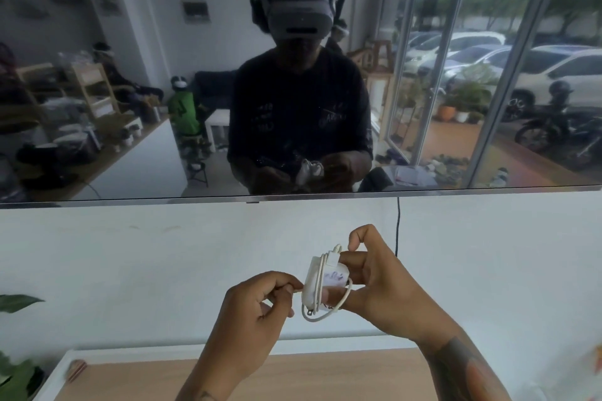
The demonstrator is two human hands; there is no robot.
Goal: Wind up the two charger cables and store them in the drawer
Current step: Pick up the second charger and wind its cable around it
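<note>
A white charger (314, 283) with its white cable wound round the plug block is held in the air in front of the wall. My right hand (374, 283) grips the block, thumb and fingers curled round it, and a cable loop hangs below. My left hand (260, 306) pinches the cable end against the block's left side. A second charger and the drawer are not in view.
A large dark TV screen (195, 107) hangs on the white wall ahead and mirrors a person in a headset. A black cord (398, 225) drops from it. Below lies a wooden cabinet top (325, 378) with a white edge. Plant leaves (16, 371) sit at the lower left.
</note>
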